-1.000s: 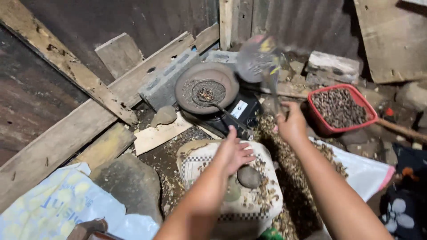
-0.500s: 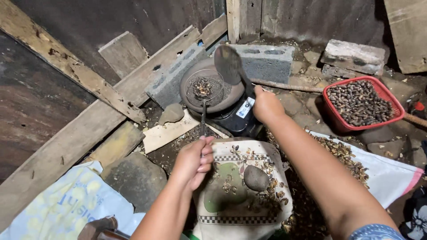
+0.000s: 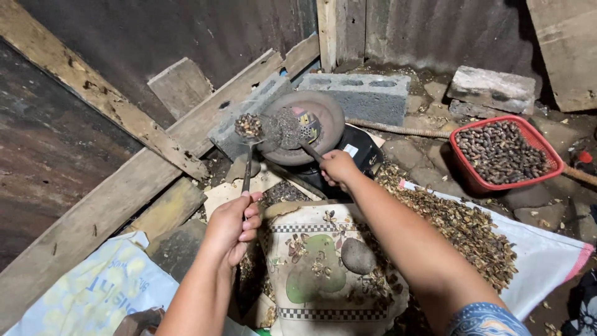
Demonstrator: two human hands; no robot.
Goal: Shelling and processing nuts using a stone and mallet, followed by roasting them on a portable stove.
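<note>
a load of small dark nuts is held raised on the long-handled metal spoon point(image 3: 249, 126), and a blurred wire-mesh scoop point(image 3: 281, 126) is held just beside it, above the round grey metal pan point(image 3: 323, 118). judged from the heaped red plastic basket point(image 3: 504, 152) and the brown shell litter on the white sack point(image 3: 547, 261), much is processed and more remains. the left hand point(image 3: 231, 227) is closed around the spoon handle; the right hand point(image 3: 339, 168) is closed around the scoop handle.

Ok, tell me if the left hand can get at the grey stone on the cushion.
Probably yes: the stone lies bare on the cushion just beside the left hand, nothing between, but that hand already grips a spoon.
</note>
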